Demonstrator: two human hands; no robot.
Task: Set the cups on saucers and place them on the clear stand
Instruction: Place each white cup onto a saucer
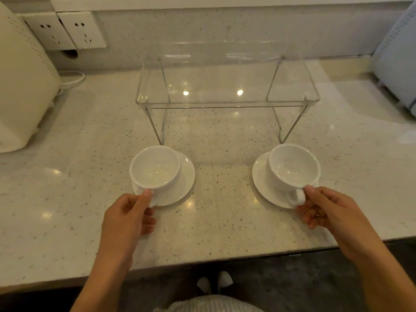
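Two white cups sit on white saucers on the speckled counter, in front of the clear stand [227, 104]. The left cup [155, 168] rests on the left saucer [185, 176], and my left hand [128, 215] pinches its handle. The right cup [293, 168] rests on the right saucer [260, 176], and my right hand [319, 209] grips its handle [296, 197]. Both cups are empty and upright. The stand's top shelf holds nothing; its thin legs touch the counter just behind the saucers.
A cream appliance [20, 86] stands at the far left with a white cord [72, 78] beside it. Wall sockets [67, 30] are behind it. A pale blue object [398, 64] sits at the far right. The counter's front edge [202, 264] runs below my hands.
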